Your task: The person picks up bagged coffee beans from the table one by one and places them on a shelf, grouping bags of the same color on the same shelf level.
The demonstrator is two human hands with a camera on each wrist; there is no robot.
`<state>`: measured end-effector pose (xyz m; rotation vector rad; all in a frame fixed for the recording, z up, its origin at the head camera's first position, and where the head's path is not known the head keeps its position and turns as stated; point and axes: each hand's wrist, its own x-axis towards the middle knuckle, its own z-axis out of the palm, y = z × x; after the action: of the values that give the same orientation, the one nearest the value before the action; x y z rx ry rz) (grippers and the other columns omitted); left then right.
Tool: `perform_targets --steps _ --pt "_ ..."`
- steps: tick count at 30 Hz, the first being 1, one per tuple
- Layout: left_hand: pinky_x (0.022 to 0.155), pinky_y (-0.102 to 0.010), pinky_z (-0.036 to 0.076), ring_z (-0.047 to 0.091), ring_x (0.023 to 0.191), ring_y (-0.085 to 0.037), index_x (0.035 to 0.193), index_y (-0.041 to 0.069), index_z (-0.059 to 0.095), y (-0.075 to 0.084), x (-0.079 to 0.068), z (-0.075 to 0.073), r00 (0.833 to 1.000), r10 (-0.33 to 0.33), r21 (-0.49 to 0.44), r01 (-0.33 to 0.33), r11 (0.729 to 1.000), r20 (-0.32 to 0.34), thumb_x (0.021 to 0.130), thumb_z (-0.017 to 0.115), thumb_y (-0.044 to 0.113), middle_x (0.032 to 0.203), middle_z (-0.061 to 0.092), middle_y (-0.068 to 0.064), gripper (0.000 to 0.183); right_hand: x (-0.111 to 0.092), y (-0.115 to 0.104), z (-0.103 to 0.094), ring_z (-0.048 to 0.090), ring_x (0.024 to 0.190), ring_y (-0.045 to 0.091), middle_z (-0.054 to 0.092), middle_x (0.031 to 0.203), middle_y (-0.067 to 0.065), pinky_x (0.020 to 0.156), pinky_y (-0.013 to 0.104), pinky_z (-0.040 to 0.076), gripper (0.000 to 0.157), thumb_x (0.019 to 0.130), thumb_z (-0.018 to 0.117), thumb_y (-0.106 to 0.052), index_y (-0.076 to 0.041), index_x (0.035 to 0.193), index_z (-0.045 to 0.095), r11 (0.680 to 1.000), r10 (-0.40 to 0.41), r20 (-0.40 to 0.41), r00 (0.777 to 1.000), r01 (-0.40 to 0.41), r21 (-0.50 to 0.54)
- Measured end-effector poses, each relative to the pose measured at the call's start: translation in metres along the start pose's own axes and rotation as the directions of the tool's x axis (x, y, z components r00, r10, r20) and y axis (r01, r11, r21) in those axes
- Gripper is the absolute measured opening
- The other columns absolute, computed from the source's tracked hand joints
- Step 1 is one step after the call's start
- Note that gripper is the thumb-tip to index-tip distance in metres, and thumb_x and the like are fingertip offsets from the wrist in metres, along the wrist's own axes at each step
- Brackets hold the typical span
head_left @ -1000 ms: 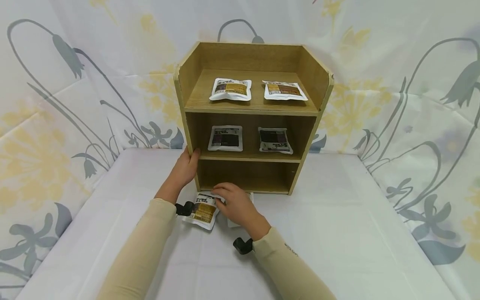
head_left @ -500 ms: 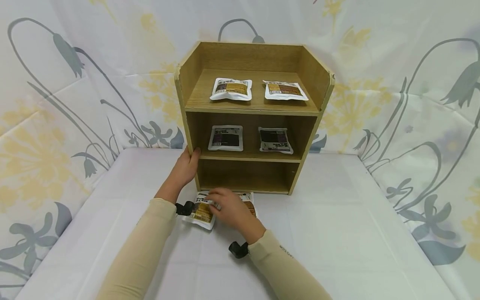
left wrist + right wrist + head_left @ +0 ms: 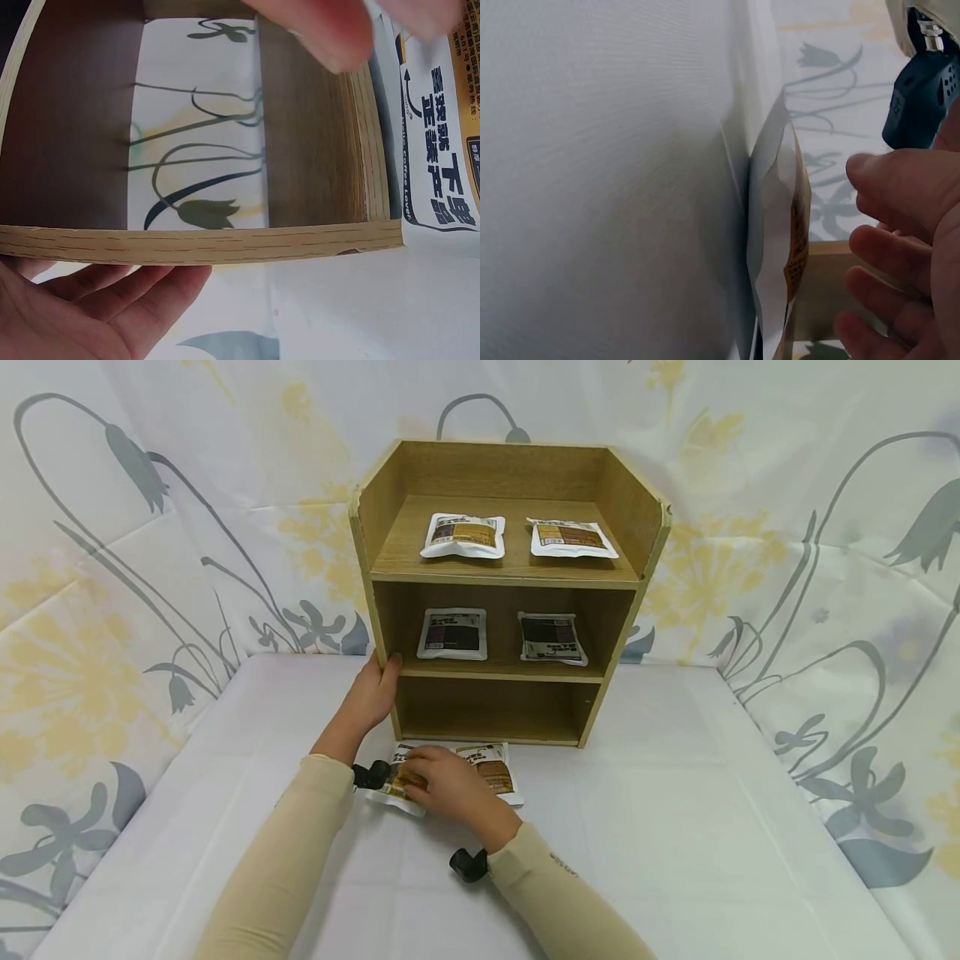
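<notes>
My left hand (image 3: 371, 693) grips the left side panel of a small wooden shelf unit (image 3: 502, 582); in the left wrist view its fingers (image 3: 161, 300) lie along the panel's outside. On the cloth before the unit lie two white pouches, partly covered by my right hand (image 3: 453, 787). The left pouch (image 3: 393, 789) has an amber label and lies slanted under its fingertips. Beside it the right pouch (image 3: 495, 772), with a brown label, shows past the hand. In the right wrist view, loosely bent fingers stand a little apart from a pouch (image 3: 776, 210).
Two pouches, a left one (image 3: 465, 537) and a right one (image 3: 572, 539), lie on the top level. Two dark-labelled pouches, left (image 3: 453, 635) and right (image 3: 551, 639), lie on the middle one. Flowered cloth (image 3: 787, 527) hangs behind; a black wrist camera (image 3: 469, 865) sits by my right wrist.
My right hand has moved left and slightly down from the right pouch to over the left one, uncovering the right pouch's label. My left hand stays on the shelf unit.
</notes>
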<state>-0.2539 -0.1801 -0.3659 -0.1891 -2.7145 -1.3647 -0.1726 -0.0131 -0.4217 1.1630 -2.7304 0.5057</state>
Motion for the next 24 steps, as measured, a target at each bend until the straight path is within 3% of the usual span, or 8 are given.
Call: perform_targets --steps 10,17,24 --pt "0.099 -0.051 0.036 0.046 0.120 -0.035 0.144 0.011 0.020 -0.001 0.001 0.001 1.000 0.014 0.002 -0.014 1.000 -0.015 0.096 0.019 0.051 0.135 0.042 -0.021 0.062 0.000 -0.001 0.009 0.053 0.114 0.011 0.056 0.123 -0.004 0.094 0.026 0.043 0.034 0.084 0.062 -0.041 -0.020 0.110 0.065 1.000 0.019 0.080 0.997 -0.020 0.014" --pt "0.100 -0.050 0.036 0.046 0.120 -0.034 0.143 0.011 0.021 -0.001 0.001 0.001 1.000 0.007 0.000 -0.007 1.000 -0.020 0.096 0.020 0.051 0.135 0.042 -0.021 0.062 0.001 -0.001 0.016 0.056 0.105 0.010 0.059 0.114 -0.007 0.090 0.026 0.045 0.035 0.081 0.064 -0.045 -0.022 0.107 0.064 1.000 0.011 0.067 0.998 -0.010 -0.013" --pt "0.100 -0.050 0.036 0.046 0.120 -0.035 0.143 0.011 0.022 -0.001 0.001 0.000 1.000 0.010 0.007 -0.010 1.000 -0.026 0.096 0.020 0.051 0.134 0.043 -0.021 0.062 0.003 -0.004 0.022 0.055 0.108 0.014 0.056 0.119 -0.006 0.092 0.030 0.045 0.049 0.074 0.069 -0.051 -0.024 0.114 0.058 0.997 0.072 0.095 0.993 -0.069 -0.030"
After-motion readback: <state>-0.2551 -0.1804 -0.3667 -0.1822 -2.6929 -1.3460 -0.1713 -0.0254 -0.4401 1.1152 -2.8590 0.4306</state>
